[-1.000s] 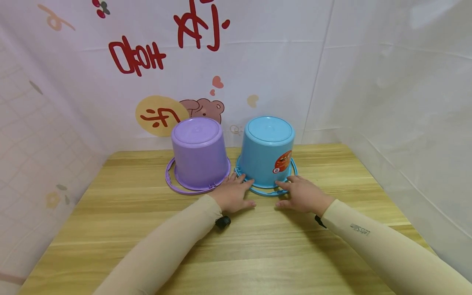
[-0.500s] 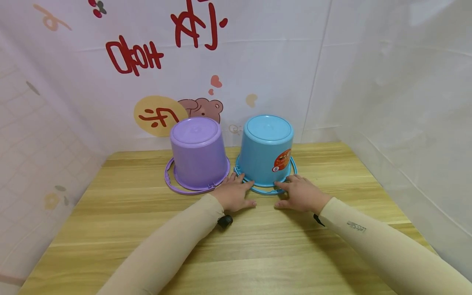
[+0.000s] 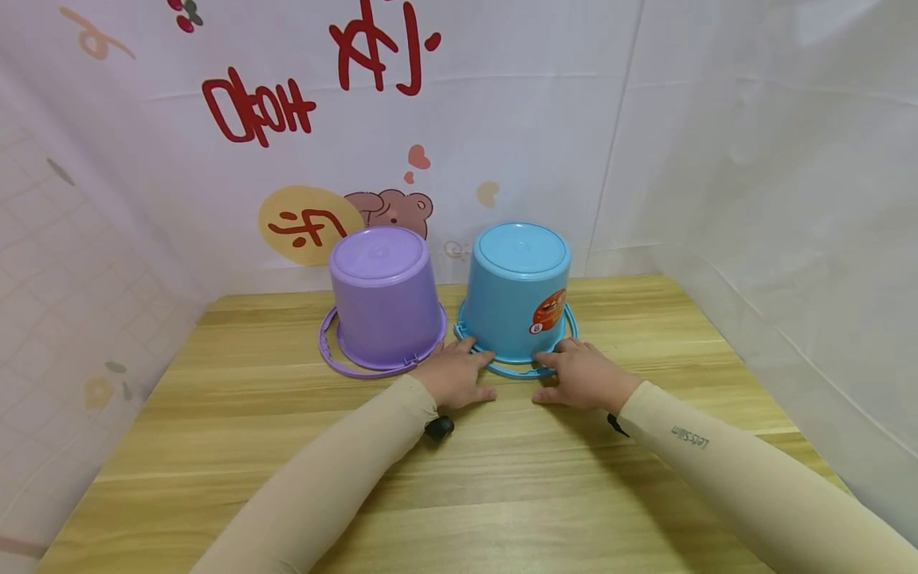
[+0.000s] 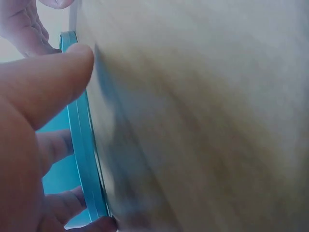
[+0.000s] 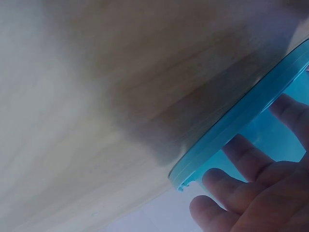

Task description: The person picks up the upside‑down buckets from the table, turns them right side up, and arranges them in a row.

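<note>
A blue bucket point(image 3: 511, 307) stands upside down toward the back of the table, its base up and a red sticker on its side. To its left a purple bucket point(image 3: 386, 315) is turned over likewise. My left hand point(image 3: 453, 376) lies with spread fingers at the blue bucket's front left, fingertips right at its lower rim. At the front right, my right hand point(image 3: 584, 378) has its fingers spread along the same rim. Both wrist views show fingers against the blue wall, past a blue band point(image 4: 83, 154) in the left one and the rim point(image 5: 241, 118) in the right one.
The purple handle point(image 3: 347, 370) and the blue handle point(image 3: 518, 374) lie folded down around their buckets on the wooden table point(image 3: 459, 494). A white printed sheet point(image 3: 531, 119) hangs behind, and pale sheets close off both sides.
The view has shifted very slightly. Both hands stay at the blue bucket's rim, and neither bucket has visibly moved on the table.
</note>
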`<action>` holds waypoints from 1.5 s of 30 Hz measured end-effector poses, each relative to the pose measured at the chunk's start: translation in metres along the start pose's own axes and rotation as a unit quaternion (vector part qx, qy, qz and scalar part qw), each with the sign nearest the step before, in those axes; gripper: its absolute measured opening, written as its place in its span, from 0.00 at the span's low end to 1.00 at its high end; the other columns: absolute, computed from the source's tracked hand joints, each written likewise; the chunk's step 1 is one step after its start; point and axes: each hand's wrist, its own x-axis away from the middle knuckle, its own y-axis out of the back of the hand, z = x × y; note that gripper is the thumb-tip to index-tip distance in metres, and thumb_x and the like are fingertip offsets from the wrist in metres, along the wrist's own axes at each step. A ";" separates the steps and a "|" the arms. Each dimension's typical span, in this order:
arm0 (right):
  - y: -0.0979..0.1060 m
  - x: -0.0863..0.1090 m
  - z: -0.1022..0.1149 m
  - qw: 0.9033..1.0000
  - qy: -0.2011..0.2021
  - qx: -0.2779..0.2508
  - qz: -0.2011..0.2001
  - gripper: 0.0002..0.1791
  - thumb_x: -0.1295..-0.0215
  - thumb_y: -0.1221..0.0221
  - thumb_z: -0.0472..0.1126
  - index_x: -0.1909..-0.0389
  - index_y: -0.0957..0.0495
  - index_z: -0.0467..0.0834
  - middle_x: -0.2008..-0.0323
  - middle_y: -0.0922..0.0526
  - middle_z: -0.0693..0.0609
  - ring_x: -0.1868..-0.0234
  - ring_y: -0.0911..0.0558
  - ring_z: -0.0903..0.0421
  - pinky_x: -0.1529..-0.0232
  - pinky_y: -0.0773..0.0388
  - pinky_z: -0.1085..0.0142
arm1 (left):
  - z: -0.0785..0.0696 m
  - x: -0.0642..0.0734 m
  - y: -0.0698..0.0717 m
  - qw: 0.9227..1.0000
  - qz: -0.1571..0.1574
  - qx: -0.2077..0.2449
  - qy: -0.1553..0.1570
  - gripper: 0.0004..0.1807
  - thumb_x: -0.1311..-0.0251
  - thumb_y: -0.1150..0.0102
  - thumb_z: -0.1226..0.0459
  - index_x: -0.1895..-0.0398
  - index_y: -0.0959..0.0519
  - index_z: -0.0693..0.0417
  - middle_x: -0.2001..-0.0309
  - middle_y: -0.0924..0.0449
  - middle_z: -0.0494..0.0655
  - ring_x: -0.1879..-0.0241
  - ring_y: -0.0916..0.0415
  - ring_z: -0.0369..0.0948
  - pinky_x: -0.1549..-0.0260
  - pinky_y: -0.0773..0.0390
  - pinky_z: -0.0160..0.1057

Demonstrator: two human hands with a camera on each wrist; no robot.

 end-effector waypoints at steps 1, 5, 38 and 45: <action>0.000 0.000 0.000 1.000 0.001 0.000 -0.002 0.42 0.37 0.31 0.67 0.30 0.22 0.44 0.46 0.19 0.38 0.42 0.22 0.39 0.36 0.25 0.36 | 0.000 0.000 0.000 1.000 -0.004 -0.003 -0.001 0.43 0.30 0.44 0.33 0.17 0.38 0.36 0.16 0.47 0.59 0.18 0.45 0.58 0.20 0.50 0.63; 0.002 0.000 0.001 1.000 0.006 0.001 -0.007 0.41 0.38 0.30 0.66 0.32 0.21 0.43 0.48 0.19 0.39 0.43 0.22 0.40 0.38 0.24 0.37 | -0.002 -0.001 0.001 0.999 -0.021 -0.024 -0.007 0.41 0.31 0.43 0.34 0.19 0.35 0.34 0.23 0.36 0.57 0.25 0.34 0.57 0.21 0.44 0.62; 0.002 0.001 0.004 0.999 0.026 -0.029 -0.019 0.29 0.41 0.25 0.61 0.46 0.15 0.47 0.51 0.20 0.44 0.45 0.24 0.44 0.39 0.26 0.44 | -0.009 -0.007 0.002 0.996 -0.080 0.025 0.010 0.14 0.32 0.31 0.53 0.45 0.14 0.34 0.42 0.22 0.48 0.45 0.23 0.49 0.38 0.24 0.49; 0.004 0.002 0.005 0.999 0.030 -0.032 -0.026 0.28 0.41 0.25 0.61 0.47 0.14 0.47 0.53 0.19 0.44 0.47 0.24 0.45 0.40 0.26 0.44 | -0.007 -0.007 -0.001 0.995 -0.094 0.031 0.008 0.13 0.32 0.31 0.54 0.46 0.14 0.36 0.44 0.22 0.49 0.48 0.23 0.49 0.40 0.24 0.48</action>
